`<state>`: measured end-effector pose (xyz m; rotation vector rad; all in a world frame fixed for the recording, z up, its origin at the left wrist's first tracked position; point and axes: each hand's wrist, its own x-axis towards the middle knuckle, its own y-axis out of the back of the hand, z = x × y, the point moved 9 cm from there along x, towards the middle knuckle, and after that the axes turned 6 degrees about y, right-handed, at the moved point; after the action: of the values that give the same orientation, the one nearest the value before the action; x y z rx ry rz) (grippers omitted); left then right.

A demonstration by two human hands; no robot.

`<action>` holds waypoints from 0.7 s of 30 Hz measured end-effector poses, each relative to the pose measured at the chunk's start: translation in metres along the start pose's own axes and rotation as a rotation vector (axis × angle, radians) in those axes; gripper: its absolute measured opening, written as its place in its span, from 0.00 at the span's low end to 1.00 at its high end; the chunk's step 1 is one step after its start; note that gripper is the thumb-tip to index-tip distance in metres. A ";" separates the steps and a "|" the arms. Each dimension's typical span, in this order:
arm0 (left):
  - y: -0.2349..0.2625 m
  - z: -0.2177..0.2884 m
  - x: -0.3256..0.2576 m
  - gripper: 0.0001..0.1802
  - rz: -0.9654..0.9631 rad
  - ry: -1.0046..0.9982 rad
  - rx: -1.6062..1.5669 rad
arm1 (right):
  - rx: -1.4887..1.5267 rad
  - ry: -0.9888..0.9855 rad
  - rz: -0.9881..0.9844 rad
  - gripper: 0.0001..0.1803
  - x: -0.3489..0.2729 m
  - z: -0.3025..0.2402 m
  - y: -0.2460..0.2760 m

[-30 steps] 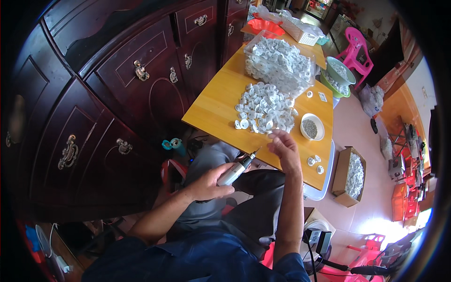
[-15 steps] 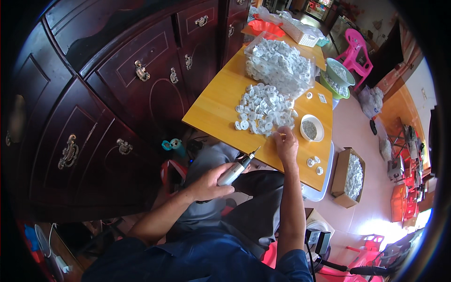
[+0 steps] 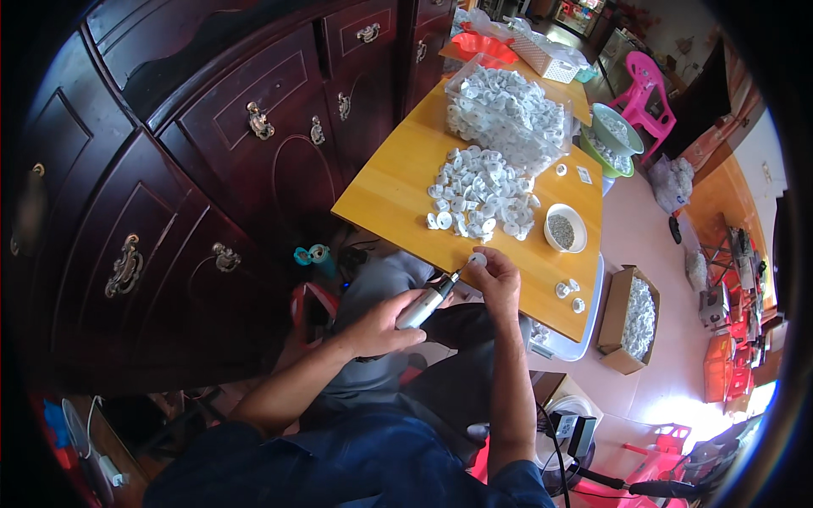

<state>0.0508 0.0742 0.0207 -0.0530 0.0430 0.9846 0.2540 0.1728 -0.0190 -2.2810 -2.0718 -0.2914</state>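
My left hand [image 3: 385, 326] is wrapped round an electric screwdriver [image 3: 421, 308], grey with a black front end, its bit angled up and right at the table's front edge. Between the fingertips of my right hand [image 3: 498, 279] is a small round white plastic part [image 3: 478, 259], right by the tip of the bit. Whether the bit touches it I cannot tell. Beyond my right hand lies a loose pile of similar white parts [image 3: 483, 190]. A white bowl [image 3: 579, 240] of small metal screws stands to its right. Several white pieces [image 3: 563, 290] sit near the table's right edge.
A clear bin [image 3: 508, 118] heaped with white parts stands farther back on the yellow table [image 3: 385, 190]. Dark wooden cabinets [image 3: 246, 161] line the left. On the floor at right are a filled cardboard box [image 3: 616, 322], stacked basins [image 3: 614, 131] and a pink chair [image 3: 645, 97].
My right hand has drawn back from the pile toward the screwdriver's tip, now with a white part in its fingers. The left hand and screwdriver have barely moved.
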 end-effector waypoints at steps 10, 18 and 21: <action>0.005 -0.011 -0.001 0.37 0.051 0.035 0.052 | -0.149 0.001 -0.007 0.15 -0.006 -0.008 -0.009; 0.004 -0.009 0.000 0.37 0.039 0.049 0.062 | -0.190 0.046 0.012 0.16 -0.007 -0.005 -0.008; 0.005 -0.013 -0.001 0.37 0.049 0.081 0.053 | -0.233 0.049 -0.001 0.16 -0.007 -0.008 -0.009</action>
<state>0.0456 0.0755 0.0072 -0.0433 0.1455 1.0300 0.2433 0.1655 -0.0132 -2.3689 -2.1152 -0.6126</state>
